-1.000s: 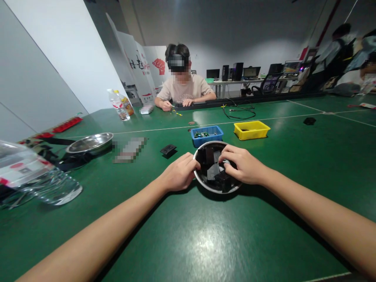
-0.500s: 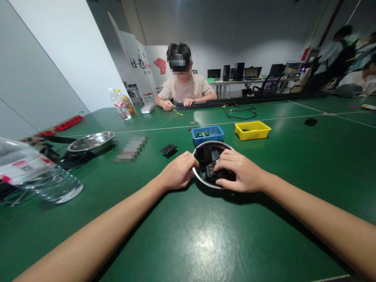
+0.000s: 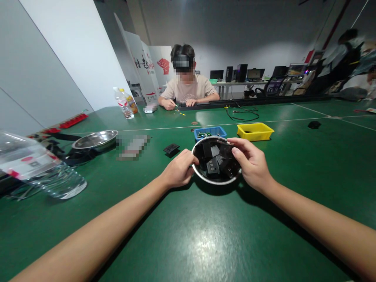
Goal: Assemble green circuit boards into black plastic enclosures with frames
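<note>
A round metal bowl [image 3: 205,178] holding several small black parts [image 3: 213,161] stands on the green table in front of me. My left hand [image 3: 179,169] is closed on the bowl's left rim. My right hand [image 3: 252,162] curls around the bowl's right rim, fingertips over the edge by the black parts. A single black part [image 3: 171,148] lies on the table just left of the bowl.
Beyond the bowl stand a blue bin [image 3: 210,132] and a yellow bin [image 3: 255,131]. A second metal bowl [image 3: 95,140] and a clear plastic bottle [image 3: 41,172] lie at the left. Another person [image 3: 188,84] works across the table; black cable [image 3: 243,113] lies nearby.
My right hand has come out from among the black parts and now grips the bowl's right rim. The left hand has stayed on the left rim. The view has tilted slightly.
</note>
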Action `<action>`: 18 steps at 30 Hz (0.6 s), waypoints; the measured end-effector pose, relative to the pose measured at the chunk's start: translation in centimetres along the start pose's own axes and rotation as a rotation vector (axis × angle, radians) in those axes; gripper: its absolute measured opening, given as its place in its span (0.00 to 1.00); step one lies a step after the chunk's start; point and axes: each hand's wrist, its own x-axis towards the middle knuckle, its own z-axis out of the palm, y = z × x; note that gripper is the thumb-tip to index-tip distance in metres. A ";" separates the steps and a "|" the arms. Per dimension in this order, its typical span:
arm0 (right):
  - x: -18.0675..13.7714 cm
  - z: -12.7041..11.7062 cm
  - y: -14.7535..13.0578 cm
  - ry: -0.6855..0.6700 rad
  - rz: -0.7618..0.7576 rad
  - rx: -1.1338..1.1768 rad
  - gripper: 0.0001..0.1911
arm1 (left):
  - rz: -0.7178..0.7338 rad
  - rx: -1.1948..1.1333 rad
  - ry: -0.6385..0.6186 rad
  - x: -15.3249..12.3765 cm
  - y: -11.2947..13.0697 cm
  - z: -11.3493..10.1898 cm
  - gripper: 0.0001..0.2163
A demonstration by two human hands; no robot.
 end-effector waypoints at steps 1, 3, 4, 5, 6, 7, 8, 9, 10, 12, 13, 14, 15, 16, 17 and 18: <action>0.0 0.0 0.1 -0.001 0.000 -0.015 0.13 | 0.013 0.004 0.007 0.0 0.0 0.0 0.09; 0.1 -0.2 0.1 -0.054 -0.024 -0.100 0.14 | 0.034 0.009 0.015 0.1 0.0 -0.1 0.08; 0.1 -0.2 0.1 -0.092 -0.052 -0.165 0.14 | 0.041 0.009 0.016 0.1 0.1 -0.1 0.08; 0.2 -0.3 0.1 -0.128 -0.086 -0.235 0.13 | 0.043 0.007 0.011 0.1 0.1 0.0 0.08; 0.2 -0.3 0.1 -0.153 -0.117 -0.304 0.12 | 0.040 0.004 0.002 0.1 0.2 0.0 0.08; 0.3 -0.3 0.1 -0.163 -0.136 -0.365 0.12 | 0.035 -0.001 -0.011 0.1 0.3 0.0 0.08; 0.4 -0.3 0.2 -0.165 -0.138 -0.417 0.12 | 0.029 -0.008 -0.027 0.1 0.4 0.0 0.08; 0.5 -0.4 0.3 -0.163 -0.125 -0.463 0.11 | 0.026 -0.015 -0.043 0.1 0.5 0.0 0.08; 0.6 -0.4 0.4 -0.162 -0.102 -0.509 0.11 | 0.024 -0.023 -0.058 0.1 0.7 0.0 0.08; 0.7 -0.4 0.6 -0.177 -0.061 -0.596 0.11 | 0.022 -0.032 -0.079 0.1 0.8 0.1 0.08; 0.7 -0.5 0.6 -0.193 -0.052 -0.634 0.11 | 0.021 -0.034 -0.083 0.1 0.9 0.0 0.08; 0.7 -0.5 0.6 -0.210 -0.052 -0.669 0.12 | 0.019 -0.034 -0.082 0.1 0.9 0.0 0.07; 0.7 -0.5 0.6 -0.227 -0.060 -0.700 0.12 | 0.016 -0.035 -0.079 0.1 0.9 0.0 0.07; 0.7 -0.5 0.5 -0.247 -0.075 -0.730 0.13 | 0.011 -0.037 -0.077 0.1 0.8 0.0 0.07; 0.6 -0.5 0.4 -0.269 -0.094 -0.762 0.13 | 0.006 -0.039 -0.078 0.1 0.8 0.0 0.06; 0.5 -0.5 0.3 -0.287 -0.116 -0.795 0.14 | -0.001 -0.041 -0.080 0.0 0.7 0.0 0.06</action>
